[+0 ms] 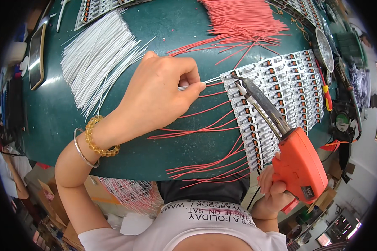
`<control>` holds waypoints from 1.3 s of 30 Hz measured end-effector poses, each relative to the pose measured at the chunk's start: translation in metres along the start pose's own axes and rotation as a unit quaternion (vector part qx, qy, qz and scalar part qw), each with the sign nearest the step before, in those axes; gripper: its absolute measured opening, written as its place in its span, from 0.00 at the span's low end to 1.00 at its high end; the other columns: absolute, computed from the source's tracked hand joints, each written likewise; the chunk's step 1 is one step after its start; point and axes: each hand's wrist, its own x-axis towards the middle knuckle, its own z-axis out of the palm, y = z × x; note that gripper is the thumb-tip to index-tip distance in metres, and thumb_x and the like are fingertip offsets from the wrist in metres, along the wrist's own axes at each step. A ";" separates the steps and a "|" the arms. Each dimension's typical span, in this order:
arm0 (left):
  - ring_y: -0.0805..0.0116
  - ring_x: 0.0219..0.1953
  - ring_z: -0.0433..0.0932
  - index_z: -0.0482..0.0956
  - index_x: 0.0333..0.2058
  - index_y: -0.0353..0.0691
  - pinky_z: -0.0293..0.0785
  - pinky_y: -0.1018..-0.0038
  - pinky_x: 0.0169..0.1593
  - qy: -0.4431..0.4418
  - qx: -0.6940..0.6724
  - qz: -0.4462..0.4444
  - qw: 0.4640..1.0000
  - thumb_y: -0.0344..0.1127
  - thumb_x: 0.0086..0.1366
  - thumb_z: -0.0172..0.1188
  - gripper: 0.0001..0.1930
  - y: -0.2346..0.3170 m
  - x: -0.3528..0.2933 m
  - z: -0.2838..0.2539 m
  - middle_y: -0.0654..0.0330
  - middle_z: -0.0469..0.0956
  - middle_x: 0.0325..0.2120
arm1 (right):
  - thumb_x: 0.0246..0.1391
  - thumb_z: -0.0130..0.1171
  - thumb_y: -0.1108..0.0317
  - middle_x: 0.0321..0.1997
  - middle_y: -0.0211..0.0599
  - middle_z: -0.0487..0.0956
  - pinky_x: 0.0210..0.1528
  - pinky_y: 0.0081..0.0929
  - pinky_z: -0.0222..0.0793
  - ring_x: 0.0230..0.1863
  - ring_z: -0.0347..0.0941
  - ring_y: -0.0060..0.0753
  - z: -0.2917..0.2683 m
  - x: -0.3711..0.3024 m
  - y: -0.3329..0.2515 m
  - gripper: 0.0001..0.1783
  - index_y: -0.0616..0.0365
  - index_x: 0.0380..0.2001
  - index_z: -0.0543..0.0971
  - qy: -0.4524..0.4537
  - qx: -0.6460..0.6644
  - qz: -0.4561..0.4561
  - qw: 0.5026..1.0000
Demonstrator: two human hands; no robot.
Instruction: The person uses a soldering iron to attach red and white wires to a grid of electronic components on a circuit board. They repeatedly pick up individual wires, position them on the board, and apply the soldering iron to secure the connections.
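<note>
My left hand [165,83] is closed in a pinch on a thin white wire [212,80], whose tip reaches the left edge of a circuit board panel [261,138]. My right hand [273,184] grips the handle of a red soldering gun [302,161]. The gun's dark bent tip and a slim feed tube beside it hang over the panel's upper left corner, close to the white wire's end. Several red wires [209,113] trail left from the panel's edge. Rows of small grey and orange parts cover the panel. My left palm is hidden.
A bundle of white wires [100,58] lies at the far left, a heap of red wires [243,19] at the far middle. A phone [37,56] rests near the left edge. At right are a red-and-yellow handled tool [326,97], a metal dish [323,50] and a fan [342,121].
</note>
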 end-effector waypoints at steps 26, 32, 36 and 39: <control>0.72 0.24 0.67 0.81 0.24 0.41 0.60 0.74 0.41 0.025 0.024 0.023 0.999 0.33 0.54 0.69 0.06 0.007 -0.008 0.007 0.67 0.74 0.18 | 0.53 0.63 0.41 0.11 0.23 0.64 0.13 0.17 0.54 0.09 0.58 0.16 -0.017 -0.014 0.014 0.43 0.77 0.50 0.67 0.027 -0.019 0.002 0.999; 0.72 0.24 0.67 0.81 0.25 0.41 0.60 0.74 0.41 0.021 0.030 0.030 0.999 0.33 0.53 0.69 0.06 0.006 -0.007 0.007 0.67 0.74 0.18 | 0.53 0.61 0.39 0.10 0.22 0.64 0.13 0.15 0.53 0.09 0.57 0.15 -0.008 -0.007 0.003 0.46 0.78 0.52 0.66 0.006 0.006 0.008 1.000; 0.72 0.25 0.68 0.82 0.27 0.41 0.61 0.74 0.43 -0.006 0.009 0.013 1.000 0.31 0.53 0.69 0.05 0.006 -0.007 0.002 0.67 0.76 0.19 | 0.53 0.61 0.38 0.11 0.22 0.64 0.14 0.15 0.53 0.09 0.57 0.15 -0.007 -0.005 0.002 0.47 0.78 0.52 0.66 -0.005 0.006 -0.001 1.000; 0.71 0.27 0.71 0.82 0.29 0.40 0.63 0.73 0.45 -0.020 -0.050 0.019 0.998 0.27 0.52 0.69 0.06 0.008 -0.004 -0.004 0.66 0.77 0.21 | 0.52 0.61 0.38 0.11 0.22 0.64 0.14 0.15 0.54 0.09 0.57 0.15 -0.009 -0.007 0.004 0.47 0.78 0.53 0.66 0.007 0.003 0.004 1.000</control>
